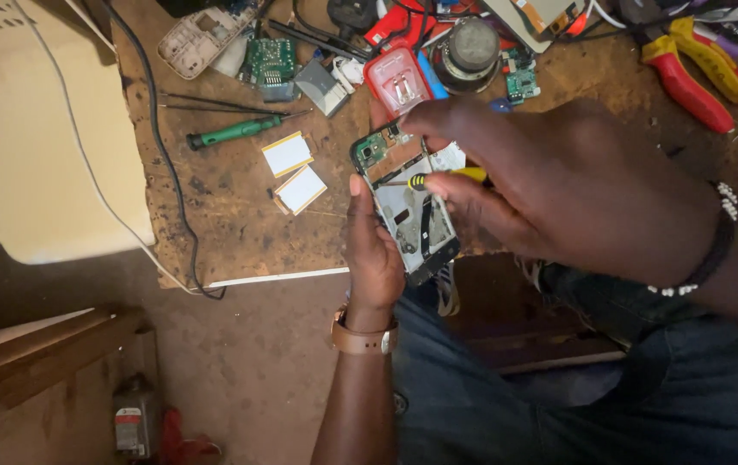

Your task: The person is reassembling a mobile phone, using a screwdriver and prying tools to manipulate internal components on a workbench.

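Note:
My left hand (375, 254) grips an opened mobile phone (403, 202) from below, its back off and a green circuit board showing at the top. My right hand (558, 185) reaches in from the right and pinches a small screwdriver with a yellow and black handle (448, 177). Its tip points left onto the phone's inside. A brown watch strap sits on my left wrist and a beaded bracelet on my right wrist.
On the worn wooden bench lie a green-handled screwdriver (233, 132), two small white pads with yellow edges (294, 170), a red plastic part (397, 79), circuit boards (269, 60), a round speaker (469, 50) and red and yellow pliers (697, 69). A cream casing (33, 138) stands left.

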